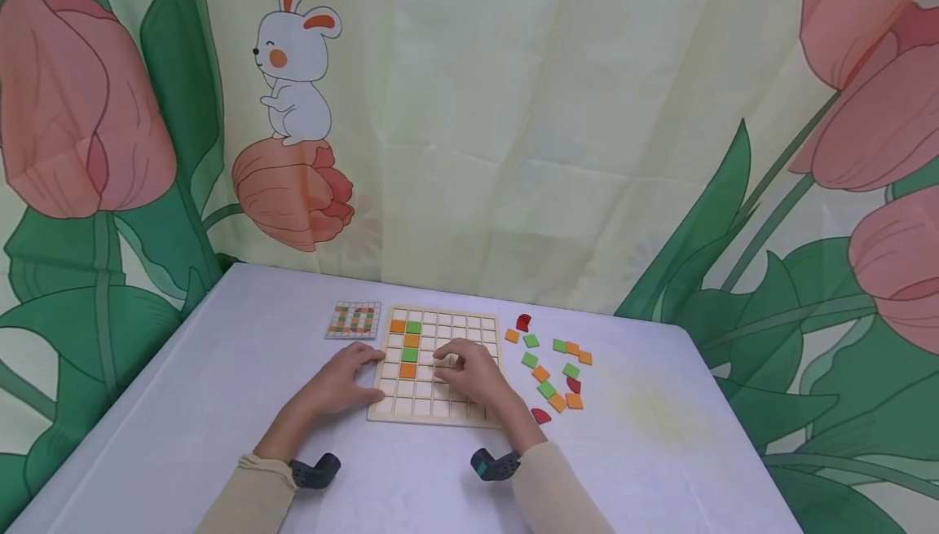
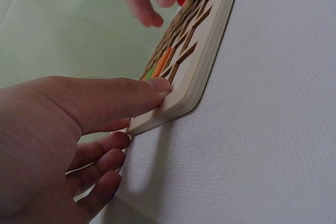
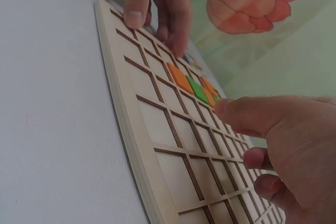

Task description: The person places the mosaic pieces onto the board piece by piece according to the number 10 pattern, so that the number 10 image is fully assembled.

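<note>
On the table lies a wooden grid board (image 1: 440, 410) with raised dividers. Several orange and green square tiles sit in its left columns, including an orange tile (image 1: 407, 371) lowest in the row and a green tile (image 1: 409, 355) above it. At the board's left edge rests my left hand (image 1: 342, 379), its thumb (image 2: 139, 95) on the rim by the near corner and the other fingers relaxed along the side. My right hand (image 1: 473, 371) hovers over the middle of the board, thumb and index finger apart, with no tile visible between them.
Loose green, orange and red pieces lie scattered right of the board, among them a red piece (image 1: 540, 416) near its lower right corner. A small patterned card (image 1: 354, 319) lies at the upper left. Behind the table hangs a printed curtain (image 1: 513, 151).
</note>
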`<state>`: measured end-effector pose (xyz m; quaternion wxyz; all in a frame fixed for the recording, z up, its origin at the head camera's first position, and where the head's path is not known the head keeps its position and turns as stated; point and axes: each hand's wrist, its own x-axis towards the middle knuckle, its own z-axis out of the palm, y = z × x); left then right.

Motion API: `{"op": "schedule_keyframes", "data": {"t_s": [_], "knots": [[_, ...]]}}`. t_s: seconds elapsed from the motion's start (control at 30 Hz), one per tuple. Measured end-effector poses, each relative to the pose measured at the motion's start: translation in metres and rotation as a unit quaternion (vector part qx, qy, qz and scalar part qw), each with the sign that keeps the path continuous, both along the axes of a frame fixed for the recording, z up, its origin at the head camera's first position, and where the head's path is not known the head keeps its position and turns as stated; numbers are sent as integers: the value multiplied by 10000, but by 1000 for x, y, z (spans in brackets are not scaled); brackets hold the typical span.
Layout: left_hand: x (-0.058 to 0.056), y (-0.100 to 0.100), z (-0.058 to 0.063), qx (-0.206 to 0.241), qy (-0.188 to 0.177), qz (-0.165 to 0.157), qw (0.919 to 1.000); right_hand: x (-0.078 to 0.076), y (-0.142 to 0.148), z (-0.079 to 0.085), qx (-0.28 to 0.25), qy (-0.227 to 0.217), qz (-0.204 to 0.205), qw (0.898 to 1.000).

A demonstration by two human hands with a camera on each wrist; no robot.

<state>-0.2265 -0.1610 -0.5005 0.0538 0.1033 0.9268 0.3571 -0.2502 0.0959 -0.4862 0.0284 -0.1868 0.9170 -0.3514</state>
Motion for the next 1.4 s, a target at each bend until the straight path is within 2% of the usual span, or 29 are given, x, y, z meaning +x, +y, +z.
{"op": "schedule_keyframes", "data": {"t_s": [0.4,0.8,1.07,1.4], "knots": [[1,0,1,-26,17,-56,10000,-1,22,5,-139,114,-55,9998],[1,-1,2,-14,-10,-41,10000,-6,43,2,-198,59,-282,9994],[0,0,1,25,17,-46,10000,-7,58,0,-187,153,-495,9985],[-1,-2,0,46,19,-88,9999,-7,80,-2,-15,-18,-1019,9948]]}}
